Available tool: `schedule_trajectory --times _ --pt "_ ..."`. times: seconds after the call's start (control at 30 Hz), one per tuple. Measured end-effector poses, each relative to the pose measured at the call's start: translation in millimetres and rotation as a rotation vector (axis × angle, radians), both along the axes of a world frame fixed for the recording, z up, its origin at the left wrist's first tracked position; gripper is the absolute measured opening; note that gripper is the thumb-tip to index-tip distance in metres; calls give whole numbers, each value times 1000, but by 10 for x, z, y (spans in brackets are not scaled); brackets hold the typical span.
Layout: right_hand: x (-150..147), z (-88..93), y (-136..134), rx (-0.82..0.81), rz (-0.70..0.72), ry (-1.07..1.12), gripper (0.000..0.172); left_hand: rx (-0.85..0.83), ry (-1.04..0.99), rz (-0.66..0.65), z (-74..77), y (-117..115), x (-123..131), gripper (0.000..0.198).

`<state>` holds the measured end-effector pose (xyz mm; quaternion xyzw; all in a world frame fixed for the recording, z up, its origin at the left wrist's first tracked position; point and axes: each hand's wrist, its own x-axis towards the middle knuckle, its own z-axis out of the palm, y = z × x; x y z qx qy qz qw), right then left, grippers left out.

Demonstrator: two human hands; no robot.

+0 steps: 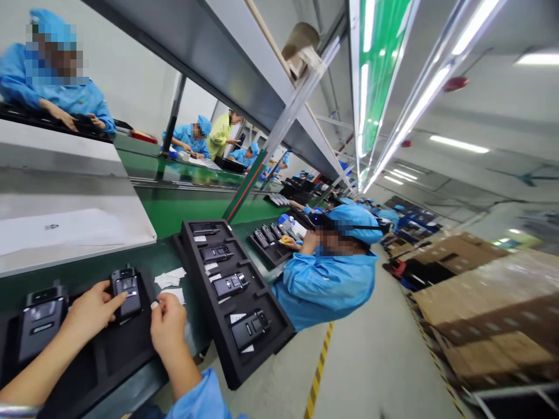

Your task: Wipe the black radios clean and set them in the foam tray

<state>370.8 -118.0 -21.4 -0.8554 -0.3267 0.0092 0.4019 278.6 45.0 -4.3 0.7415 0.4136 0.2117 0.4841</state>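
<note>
My left hand (94,308) grips the lower sides of a black handheld device (126,293), which stands tilted in a black foam tray (117,349). My right hand (168,320) is just right of that device, fingers curled, thumb and forefinger close together; whatever may be between them is too small to make out. Another black device (40,326) lies in the same tray at the far left. Crumpled white cloths (170,278) lie on the green bench behind my right hand. A second foam tray (231,377) holds several black devices with white labels.
A white board with paper (56,233) is at the left. A metal post (248,186) and shelf (209,52) rise over the bench. A person in blue (327,285) works at the right beside another device tray (273,253). Cartons (489,291) stand across the aisle.
</note>
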Motion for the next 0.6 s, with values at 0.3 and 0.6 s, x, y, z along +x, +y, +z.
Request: schedule_trajectory --times 0.3,0.6 --pt "-57 73 -87 -37 48 5 23 585 249 156 253 -81 -1239 37" --pt "51 -186 -151 48 135 52 42 630 726 539 406 43 -2607 59"
